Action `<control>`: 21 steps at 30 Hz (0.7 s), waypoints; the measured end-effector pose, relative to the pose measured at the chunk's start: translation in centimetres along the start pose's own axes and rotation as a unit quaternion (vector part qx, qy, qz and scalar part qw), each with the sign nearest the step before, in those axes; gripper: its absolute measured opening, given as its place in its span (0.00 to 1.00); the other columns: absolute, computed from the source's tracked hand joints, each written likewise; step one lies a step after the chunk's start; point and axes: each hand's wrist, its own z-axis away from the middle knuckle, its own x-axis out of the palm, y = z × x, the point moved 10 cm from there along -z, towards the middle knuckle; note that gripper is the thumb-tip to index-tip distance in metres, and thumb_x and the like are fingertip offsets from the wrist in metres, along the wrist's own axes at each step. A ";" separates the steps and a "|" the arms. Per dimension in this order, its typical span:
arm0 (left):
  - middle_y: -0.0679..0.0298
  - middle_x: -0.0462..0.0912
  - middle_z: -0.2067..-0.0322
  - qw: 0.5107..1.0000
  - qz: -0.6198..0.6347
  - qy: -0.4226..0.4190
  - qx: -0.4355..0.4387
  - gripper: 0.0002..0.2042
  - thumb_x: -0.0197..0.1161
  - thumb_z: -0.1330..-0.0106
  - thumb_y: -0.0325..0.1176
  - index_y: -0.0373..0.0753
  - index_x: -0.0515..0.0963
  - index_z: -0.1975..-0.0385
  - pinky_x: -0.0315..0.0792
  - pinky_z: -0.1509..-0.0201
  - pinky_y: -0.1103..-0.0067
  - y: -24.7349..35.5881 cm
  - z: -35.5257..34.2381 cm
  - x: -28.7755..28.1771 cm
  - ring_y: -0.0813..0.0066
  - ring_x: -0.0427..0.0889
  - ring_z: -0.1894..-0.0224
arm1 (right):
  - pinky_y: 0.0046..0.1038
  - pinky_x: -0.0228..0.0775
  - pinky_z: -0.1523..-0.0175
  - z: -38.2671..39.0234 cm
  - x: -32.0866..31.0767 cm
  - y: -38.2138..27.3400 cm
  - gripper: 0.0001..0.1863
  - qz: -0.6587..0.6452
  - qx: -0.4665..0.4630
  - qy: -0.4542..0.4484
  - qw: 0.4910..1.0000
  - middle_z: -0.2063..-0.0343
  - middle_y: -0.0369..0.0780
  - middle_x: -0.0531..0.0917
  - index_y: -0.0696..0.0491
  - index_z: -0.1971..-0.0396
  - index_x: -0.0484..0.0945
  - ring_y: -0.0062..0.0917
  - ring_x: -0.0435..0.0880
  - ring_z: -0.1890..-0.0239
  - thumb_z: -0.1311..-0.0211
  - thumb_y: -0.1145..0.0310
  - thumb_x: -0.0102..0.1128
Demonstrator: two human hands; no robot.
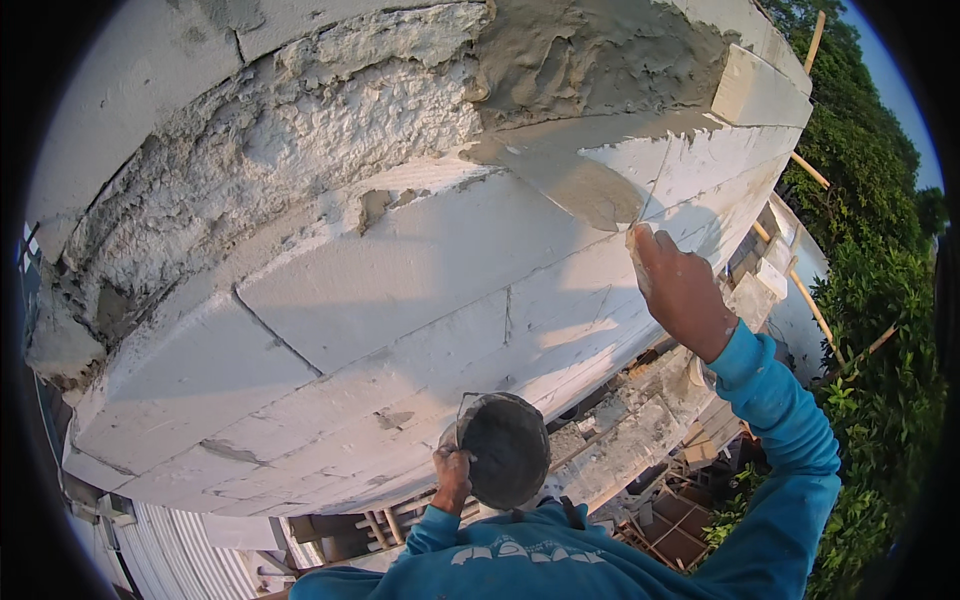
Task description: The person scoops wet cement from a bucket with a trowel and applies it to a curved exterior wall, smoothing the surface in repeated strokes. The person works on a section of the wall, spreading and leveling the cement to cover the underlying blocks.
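My right hand (675,285) is closed around the handle of a trowel (600,197), arm stretched out to the right. Grey wet mortar coats the trowel's blade, which lies by the ledge of the white block wall (420,260). Above the blade, a patch of fresh mortar (600,60) fills part of a recess in the wall. Low in the middle, my left hand (453,477) grips a dark bucket (507,450) at its side, near the wire handle. Dark grey contents show inside the bucket, though how full it is I cannot tell.
Rough, bare plaster (290,130) runs left of the fresh mortar. A pale block (757,88) sits at the recess's right end. Below are scaffold planks (640,445) with rubble, and a corrugated roof (180,550). Bamboo poles (812,310) and leafy trees (850,150) stand at right.
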 end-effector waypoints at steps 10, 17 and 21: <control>0.61 0.76 0.75 0.996 0.018 -0.061 -0.068 0.07 0.57 0.54 0.19 0.31 0.76 0.74 0.71 0.67 0.76 5.8 2.3 2.6 0.70 0.75 0.70 | 0.44 0.74 0.67 14.6 2.6 -5.5 0.26 -0.218 0.096 -0.083 0.968 0.64 0.48 0.79 0.58 0.47 0.66 0.45 0.81 0.67 0.45 0.69 0.61; 0.60 0.77 0.76 0.992 0.055 -0.106 -0.032 0.05 0.53 0.53 0.19 0.29 0.74 0.76 0.69 0.73 0.79 7.3 1.6 6.0 0.75 0.72 0.77 | 0.46 0.74 0.61 28.0 20.3 -11.7 0.31 -0.304 0.138 -0.404 0.852 0.73 0.54 0.81 0.63 0.47 0.67 0.50 0.82 0.66 0.44 0.57 0.61; 0.61 0.78 0.80 0.979 -0.149 -0.140 0.003 0.07 0.53 0.53 0.21 0.29 0.77 0.75 0.68 0.75 0.78 9.3 2.3 8.0 0.77 0.72 0.80 | 0.48 0.76 0.61 30.0 26.0 -15.9 0.34 -0.327 0.172 -0.431 0.823 0.71 0.57 0.81 0.66 0.44 0.61 0.51 0.82 0.68 0.44 0.59 0.59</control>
